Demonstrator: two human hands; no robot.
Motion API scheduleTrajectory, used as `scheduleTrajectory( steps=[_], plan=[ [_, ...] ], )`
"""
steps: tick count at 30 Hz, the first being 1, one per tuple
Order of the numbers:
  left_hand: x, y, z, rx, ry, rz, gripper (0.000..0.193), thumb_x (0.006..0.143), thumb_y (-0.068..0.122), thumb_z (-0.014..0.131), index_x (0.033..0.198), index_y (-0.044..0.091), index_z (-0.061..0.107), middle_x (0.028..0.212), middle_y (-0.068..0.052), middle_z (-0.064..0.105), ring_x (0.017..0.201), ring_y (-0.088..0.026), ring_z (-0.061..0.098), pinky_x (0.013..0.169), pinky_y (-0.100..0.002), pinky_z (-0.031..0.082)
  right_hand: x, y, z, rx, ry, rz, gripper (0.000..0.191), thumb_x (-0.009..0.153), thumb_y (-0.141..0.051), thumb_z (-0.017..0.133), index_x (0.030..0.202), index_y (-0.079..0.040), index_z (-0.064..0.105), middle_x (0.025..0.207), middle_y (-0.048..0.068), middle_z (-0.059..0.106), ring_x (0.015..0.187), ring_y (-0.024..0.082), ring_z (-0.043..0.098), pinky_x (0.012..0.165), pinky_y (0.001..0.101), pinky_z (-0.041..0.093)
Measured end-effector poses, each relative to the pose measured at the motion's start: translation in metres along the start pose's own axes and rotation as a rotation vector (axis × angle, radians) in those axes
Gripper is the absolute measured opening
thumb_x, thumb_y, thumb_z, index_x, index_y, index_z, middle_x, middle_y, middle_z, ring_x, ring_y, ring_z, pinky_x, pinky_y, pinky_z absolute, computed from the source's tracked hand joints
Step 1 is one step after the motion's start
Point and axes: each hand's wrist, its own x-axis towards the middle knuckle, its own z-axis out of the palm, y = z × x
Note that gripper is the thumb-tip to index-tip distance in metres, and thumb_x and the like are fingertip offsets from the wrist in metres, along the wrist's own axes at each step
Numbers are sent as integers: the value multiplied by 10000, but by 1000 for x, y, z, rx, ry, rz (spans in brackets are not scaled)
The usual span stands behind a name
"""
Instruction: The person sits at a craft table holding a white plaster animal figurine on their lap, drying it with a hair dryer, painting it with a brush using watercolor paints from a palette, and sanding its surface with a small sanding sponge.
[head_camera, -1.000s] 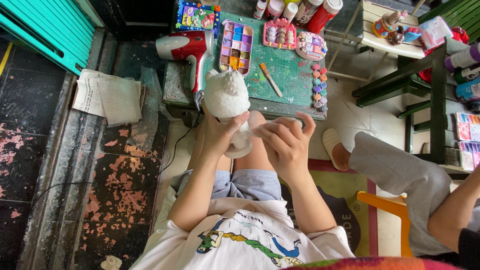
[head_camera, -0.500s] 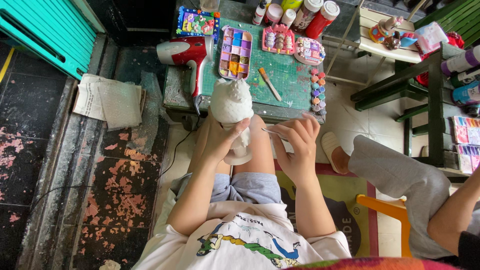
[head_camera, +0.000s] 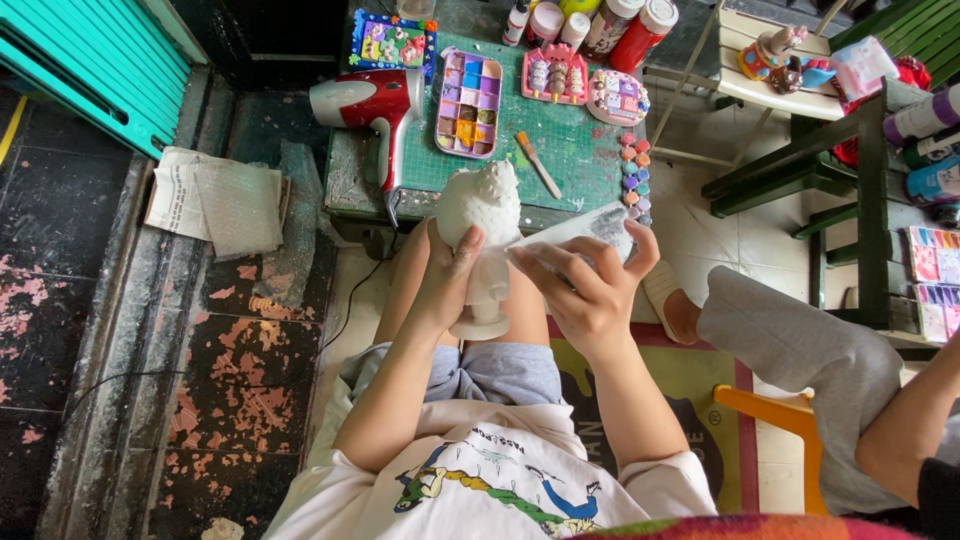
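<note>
Gripping the white plaster figurine (head_camera: 480, 215) above the lap, the left hand (head_camera: 450, 285) steadies it; the right hand (head_camera: 585, 285) pinches a sandpaper sheet (head_camera: 590, 228). Pressing hard could tip it loose.

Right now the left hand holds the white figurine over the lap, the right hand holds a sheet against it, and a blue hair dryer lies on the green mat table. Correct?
Not quite. In the head view the hair dryer is red and white, not blue. The rest stands: the left hand holds the white figurine, the right hand holds the sheet against it, and the dryer lies on the table.
</note>
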Motion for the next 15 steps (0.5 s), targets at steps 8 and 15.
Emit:
scheduleTrajectory(
  steps=[8, 15],
  plan=[
    [-1, 5, -2, 81, 28, -24, 766, 969, 579, 606, 1383, -10, 345, 1286, -147, 512, 1149, -192, 525, 982, -315, 462, -5, 16, 14, -122, 17, -224, 262, 882, -170, 899, 1115, -266, 828, 1112, -122, 654, 989, 131, 613, 1051, 559, 291],
    [1, 6, -1, 88, 20, -89, 793, 949, 576, 604, 1393, -14, 312, 1252, -153, 533, 1102, -192, 560, 926, -310, 490, -9, 25, 22, -181, 67, -266, 178, 903, -195, 890, 1048, -259, 808, 1082, -132, 631, 1014, 121, 605, 1052, 561, 298]
  ],
)
